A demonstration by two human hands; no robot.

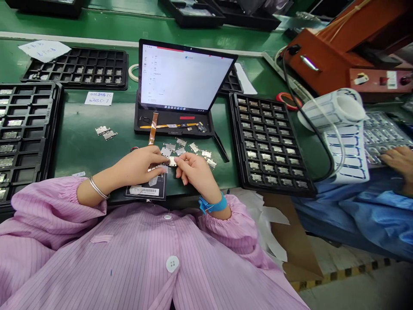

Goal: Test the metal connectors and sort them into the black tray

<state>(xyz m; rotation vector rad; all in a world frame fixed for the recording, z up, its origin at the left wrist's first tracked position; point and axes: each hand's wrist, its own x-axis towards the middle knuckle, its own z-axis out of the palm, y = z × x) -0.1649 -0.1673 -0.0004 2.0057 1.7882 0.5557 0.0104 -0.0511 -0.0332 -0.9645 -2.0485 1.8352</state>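
Note:
My right hand (197, 173) pinches the right end of a small silvery metal-cased circuit module (172, 161) between thumb and finger. From the other side, my left hand (138, 168) closes its fingertips at the module's left end. Under the left hand lies a black flat pack with a white barcode label (150, 191), partly covered by the fingers. An orange flex cable (153, 128) runs from the tablet-like screen (187, 77) down behind the left hand. Several loose modules (194, 147) lie just beyond my fingers, and a pair of modules (106, 133) rests further left.
Black compartment trays stand at the right (271, 142), left (29, 133) and back left (80, 69), holding modules. A handwritten label (98, 98) lies on the green bench. Further right are a label roll (332, 110), an orange machine (351, 56) and a co-worker's hand (400, 158).

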